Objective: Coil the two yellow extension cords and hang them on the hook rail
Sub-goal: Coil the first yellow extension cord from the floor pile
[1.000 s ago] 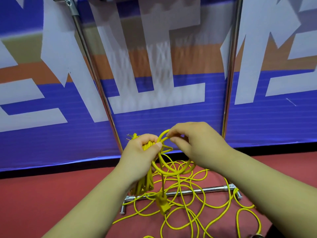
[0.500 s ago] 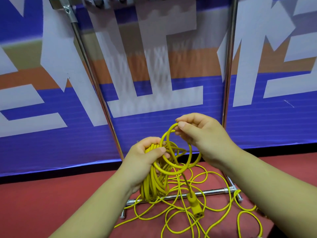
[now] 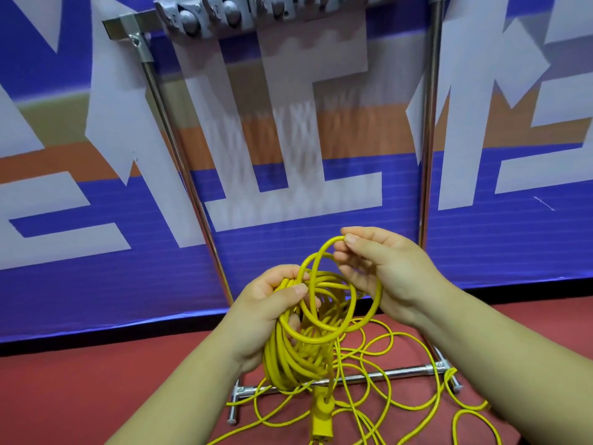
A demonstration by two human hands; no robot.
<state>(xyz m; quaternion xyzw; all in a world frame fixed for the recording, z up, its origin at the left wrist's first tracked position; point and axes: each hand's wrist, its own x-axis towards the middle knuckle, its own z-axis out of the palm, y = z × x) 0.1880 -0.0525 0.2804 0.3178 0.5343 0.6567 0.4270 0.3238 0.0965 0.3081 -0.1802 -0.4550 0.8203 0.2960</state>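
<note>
Head view: the left hand curls its fingers round the coil, and the right hand pinches a loop, so winding looks nearly done. The other cord sprawls on the floor. Next, tuck the loop in and lift to the rail.

Yellow cord; red floor; blue, white, orange banner; seemingly silver rail.
</note>
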